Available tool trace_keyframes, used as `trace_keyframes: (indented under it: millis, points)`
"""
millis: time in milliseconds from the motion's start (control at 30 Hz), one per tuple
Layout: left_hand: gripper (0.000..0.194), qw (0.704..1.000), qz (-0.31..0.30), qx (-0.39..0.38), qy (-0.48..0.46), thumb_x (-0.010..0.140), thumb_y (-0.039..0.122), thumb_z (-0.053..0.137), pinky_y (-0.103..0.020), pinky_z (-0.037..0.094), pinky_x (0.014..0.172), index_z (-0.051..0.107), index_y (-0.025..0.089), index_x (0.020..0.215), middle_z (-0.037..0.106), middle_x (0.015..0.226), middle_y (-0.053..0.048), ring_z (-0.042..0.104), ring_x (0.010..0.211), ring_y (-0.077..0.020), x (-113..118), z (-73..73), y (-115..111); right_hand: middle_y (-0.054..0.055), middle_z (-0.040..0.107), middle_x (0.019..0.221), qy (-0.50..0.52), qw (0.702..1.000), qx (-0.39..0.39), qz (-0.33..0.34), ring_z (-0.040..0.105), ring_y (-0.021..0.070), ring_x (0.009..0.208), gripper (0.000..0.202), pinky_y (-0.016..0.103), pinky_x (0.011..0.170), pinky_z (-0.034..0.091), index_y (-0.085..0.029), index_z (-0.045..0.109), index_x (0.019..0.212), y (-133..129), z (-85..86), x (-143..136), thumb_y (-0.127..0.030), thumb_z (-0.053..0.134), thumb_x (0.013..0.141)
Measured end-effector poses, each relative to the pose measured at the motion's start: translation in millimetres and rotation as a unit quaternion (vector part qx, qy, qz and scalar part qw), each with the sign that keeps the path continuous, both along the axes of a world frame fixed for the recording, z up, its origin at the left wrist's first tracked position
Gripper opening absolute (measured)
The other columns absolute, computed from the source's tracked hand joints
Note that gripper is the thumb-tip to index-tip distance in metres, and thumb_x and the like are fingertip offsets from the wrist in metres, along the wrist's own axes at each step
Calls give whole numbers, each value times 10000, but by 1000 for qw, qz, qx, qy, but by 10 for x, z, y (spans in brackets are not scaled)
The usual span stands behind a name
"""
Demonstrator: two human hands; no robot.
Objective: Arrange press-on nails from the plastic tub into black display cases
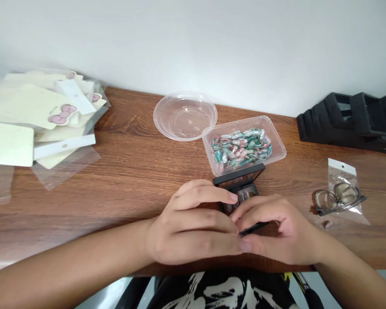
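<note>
Watching remotely, I see the right hand (286, 231) pinching a dark edge (254, 228), the left hand's (193, 227) hold hidden from me — I'd press gently, steadying the open black case (244, 187) just nearside of the plastic tub (277, 146).

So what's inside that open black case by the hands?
Inside the black case, a few glossy, nail-shaped pieces show. The left hand and right hand cover part of it, so whatever lies beneath them can't be seen.
</note>
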State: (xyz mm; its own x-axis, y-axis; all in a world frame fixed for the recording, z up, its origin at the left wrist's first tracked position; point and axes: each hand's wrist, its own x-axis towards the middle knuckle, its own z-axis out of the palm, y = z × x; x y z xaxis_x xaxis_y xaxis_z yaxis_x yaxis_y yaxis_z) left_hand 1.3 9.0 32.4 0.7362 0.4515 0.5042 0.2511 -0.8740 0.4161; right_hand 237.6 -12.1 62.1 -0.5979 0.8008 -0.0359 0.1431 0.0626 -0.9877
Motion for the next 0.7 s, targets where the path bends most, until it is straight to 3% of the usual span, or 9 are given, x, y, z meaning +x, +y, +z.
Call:
trace_keyframes:
  millis: [133, 333, 500, 700]
  points:
    - [237, 989, -26, 9, -143, 1038, 259, 468, -308, 496, 971, 701, 302, 1021, 772, 906, 76, 600, 1146, -144, 101, -86, 88, 46, 772, 929, -12, 999, 34, -6, 726, 111, 834, 98, 206, 770, 575, -160, 737, 888, 7, -13, 14, -192, 771, 802]
    - [198, 985, 8, 108, -138, 962, 246, 582, -323, 476, 1007, 690, 275, 798, 740, 919, 78, 602, 1152, -156, 204, -208, 13, 30, 761, 875, -121, 991, 59, 20, 705, 119, 761, 47, 226, 702, 563, -175, 722, 844, -23, -47, -8, -212, 693, 842]
    - [147, 975, 6, 199, -100, 931, 223, 581, -354, 436, 1087, 710, 264, 875, 722, 1002, 54, 581, 1223, -175, 219, -186, -25, 62, 756, 907, -183, 972, 142, 24, 703, 148, 783, 81, 252, 717, 556, -152, 710, 847, -62, -84, -19, -174, 634, 831]
    - [159, 976, 33, 179, -122, 882, 199, 673, -338, 506, 1035, 710, 283, 1012, 732, 1025, 57, 600, 1226, -179, 250, -194, 0, 52, 738, 862, -191, 963, 189, -9, 686, 143, 784, 104, 245, 708, 553, -146, 696, 893, -44, -29, 36, -207, 611, 894]
